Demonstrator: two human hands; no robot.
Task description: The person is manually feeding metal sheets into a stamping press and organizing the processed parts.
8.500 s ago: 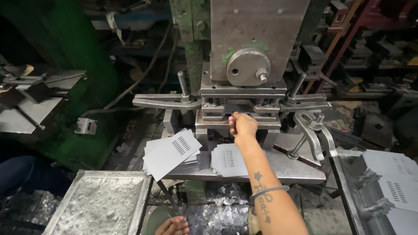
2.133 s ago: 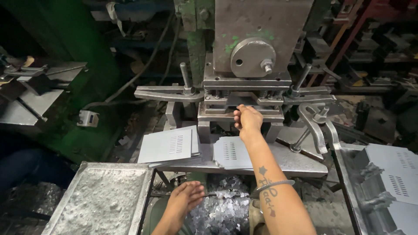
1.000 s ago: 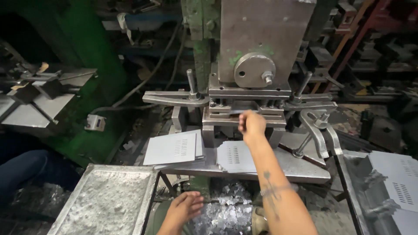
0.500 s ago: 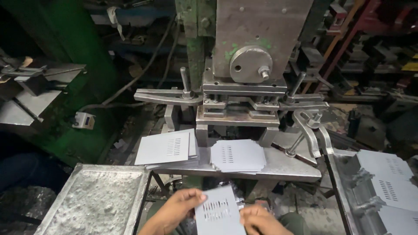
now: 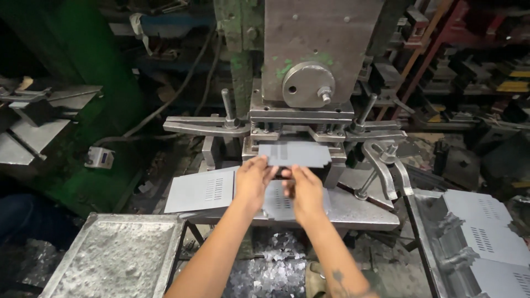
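My left hand and my right hand together hold a thin grey metal sheet with punched slots. The sheet is lifted in front of the die opening of a heavy press. My left fingers pinch its near left edge, my right fingers its near middle edge. A stack of slotted grey sheets lies on the press table just left of my left hand. Another slotted sheet lies on the table under my hands.
A shallow metal tray with pale scrap stands at the lower left. Punched sheets lie in a bin at the right. Metal offcuts litter the floor below the table. Clamp arms and a curved lever flank the die.
My hands were low near my body with a sheet half a second ago. They have moved forward and up, and the sheet is now at the die opening.
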